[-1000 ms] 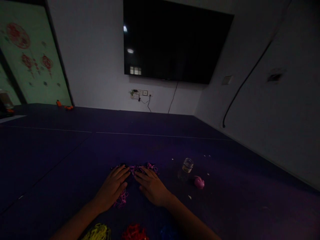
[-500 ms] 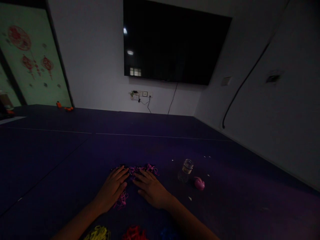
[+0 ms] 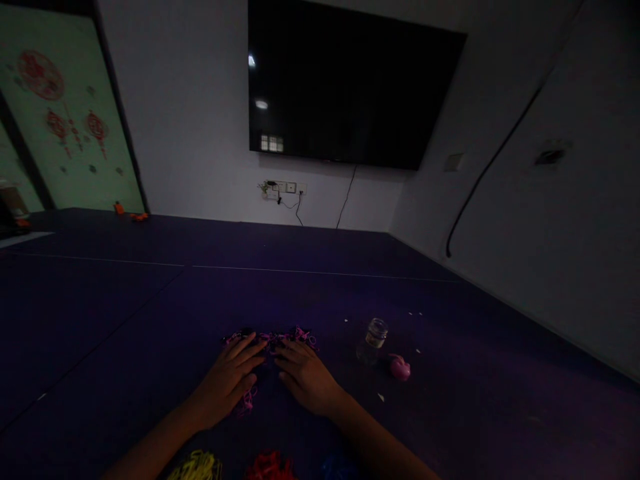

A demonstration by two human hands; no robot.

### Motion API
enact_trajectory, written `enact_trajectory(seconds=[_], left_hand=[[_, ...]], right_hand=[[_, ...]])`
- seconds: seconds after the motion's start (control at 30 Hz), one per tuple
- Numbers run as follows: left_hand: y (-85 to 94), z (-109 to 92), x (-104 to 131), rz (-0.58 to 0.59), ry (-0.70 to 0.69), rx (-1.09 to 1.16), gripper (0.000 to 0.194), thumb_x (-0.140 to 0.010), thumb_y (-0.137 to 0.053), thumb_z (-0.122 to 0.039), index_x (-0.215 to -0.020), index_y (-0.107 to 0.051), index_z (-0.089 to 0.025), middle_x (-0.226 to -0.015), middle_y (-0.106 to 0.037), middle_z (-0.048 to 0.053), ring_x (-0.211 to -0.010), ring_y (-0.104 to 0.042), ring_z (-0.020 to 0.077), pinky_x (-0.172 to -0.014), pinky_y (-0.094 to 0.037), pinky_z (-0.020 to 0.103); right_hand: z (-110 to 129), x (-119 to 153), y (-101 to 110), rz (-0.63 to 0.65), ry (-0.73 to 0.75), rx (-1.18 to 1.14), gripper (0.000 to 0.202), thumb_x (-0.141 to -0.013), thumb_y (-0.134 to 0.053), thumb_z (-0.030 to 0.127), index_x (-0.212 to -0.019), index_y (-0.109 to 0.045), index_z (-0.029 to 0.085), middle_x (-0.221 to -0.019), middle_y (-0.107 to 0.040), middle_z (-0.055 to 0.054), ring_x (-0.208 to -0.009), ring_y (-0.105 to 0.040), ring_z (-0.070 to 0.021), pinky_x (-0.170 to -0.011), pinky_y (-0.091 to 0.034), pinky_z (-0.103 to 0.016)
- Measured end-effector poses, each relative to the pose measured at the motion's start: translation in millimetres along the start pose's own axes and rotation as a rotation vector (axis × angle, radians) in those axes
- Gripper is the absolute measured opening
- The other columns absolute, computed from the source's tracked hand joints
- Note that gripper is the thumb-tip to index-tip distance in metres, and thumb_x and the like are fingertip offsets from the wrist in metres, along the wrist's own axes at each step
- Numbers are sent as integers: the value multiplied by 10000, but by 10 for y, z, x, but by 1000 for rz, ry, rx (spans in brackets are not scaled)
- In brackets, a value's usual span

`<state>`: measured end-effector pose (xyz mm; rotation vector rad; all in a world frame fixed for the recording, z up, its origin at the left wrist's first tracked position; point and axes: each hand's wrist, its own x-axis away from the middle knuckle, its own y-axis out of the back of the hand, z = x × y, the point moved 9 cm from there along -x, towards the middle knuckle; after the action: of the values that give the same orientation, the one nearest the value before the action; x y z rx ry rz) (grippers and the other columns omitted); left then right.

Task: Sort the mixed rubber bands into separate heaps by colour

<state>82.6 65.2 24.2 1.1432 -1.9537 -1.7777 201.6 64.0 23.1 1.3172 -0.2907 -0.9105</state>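
A spread of thin pink and dark loops, looking like rubber bands (image 3: 303,336), lies on the purple surface just beyond my fingers. My left hand (image 3: 227,380) rests flat with its fingers apart, the fingertips touching the spread's left part. My right hand (image 3: 307,379) lies palm down, fingers stretched out, its tips at the spread's right part. A smaller clump of pink bands (image 3: 247,400) shows by my left thumb, partly covered by the hand. Neither hand visibly grips anything.
Yellow bands (image 3: 197,465), red bands (image 3: 271,465) and a dim blue pile (image 3: 337,467) lie at the near edge. A clear glass jar (image 3: 373,341) and a pink object (image 3: 399,367) stand to the right, with white scraps around. A television (image 3: 350,87) hangs on the wall.
My left hand has slid slightly right over the bands, covering more of the near pink clump. My right hand has shifted slightly right, and more of the far spread shows.
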Motion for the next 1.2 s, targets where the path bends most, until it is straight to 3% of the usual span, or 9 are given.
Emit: enact_trajectory(seconds=[0.17,0.47,0.67,0.8,0.97,1.1,1.2], left_hand=[[-30,-113,-3,111,-62,57,453,-946,-329,-432,-1389,-309,-340,-1440,-390,-27,-1383,-199,246,-1102,-239,521],[-10,-60,4,64,-41,54,426,-940,-348,-431,-1337,-426,-299,-1370,-491,21,-1339,-310,248,-1109,-222,528],[-19,-97,-7,78,-48,62,456,-943,-337,-435,-1382,-340,-314,-1440,-394,13,-1363,-255,254,-1107,-210,538],[-7,-113,-9,68,-52,67,438,-949,-326,-422,-1366,-376,-297,-1408,-444,14,-1362,-262,238,-1111,-232,499],[57,-74,8,5,-25,72,404,-933,-343,-455,-1225,-540,-258,-1287,-566,30,-1289,-383,234,-1110,-248,478],[176,-60,42,-92,-19,114,430,-936,-283,-471,-1032,-636,-245,-1024,-686,30,-1137,-513,231,-1102,-259,471],[247,-26,66,-151,8,144,501,-935,-236,-488,-872,-666,-239,-853,-693,27,-990,-576,219,-1062,-326,458]], right_hand=[[38,-2,10,1,35,0,352,-926,-387,267,-1229,-556,207,-1334,-518,-50,-1300,-354,-210,-1075,-276,-404],[65,17,-34,14,91,30,335,-925,-404,290,-1202,-573,207,-1322,-529,-58,-1296,-361,-190,-1066,-274,-386],[151,10,42,41,118,-31,312,-922,-407,257,-1178,-579,208,-1257,-584,-43,-1268,-400,-174,-1056,-280,-363],[166,11,71,15,123,-44,292,-921,-414,258,-1141,-600,211,-1244,-594,-39,-1245,-426,-170,-1042,-300,-350],[40,-7,41,-35,33,3,270,-920,-421,253,-1069,-641,210,-1186,-626,-60,-1195,-478,-189,-1017,-339,-360],[-50,-20,50,-72,-41,22,254,-916,-427,235,-1019,-657,209,-1160,-634,-62,-1178,-489,-189,-1007,-359,-352],[-80,-19,70,-94,-75,21,259,-912,-426,220,-1034,-653,201,-1161,-633,-68,-1180,-487,-191,-1007,-364,-353]])
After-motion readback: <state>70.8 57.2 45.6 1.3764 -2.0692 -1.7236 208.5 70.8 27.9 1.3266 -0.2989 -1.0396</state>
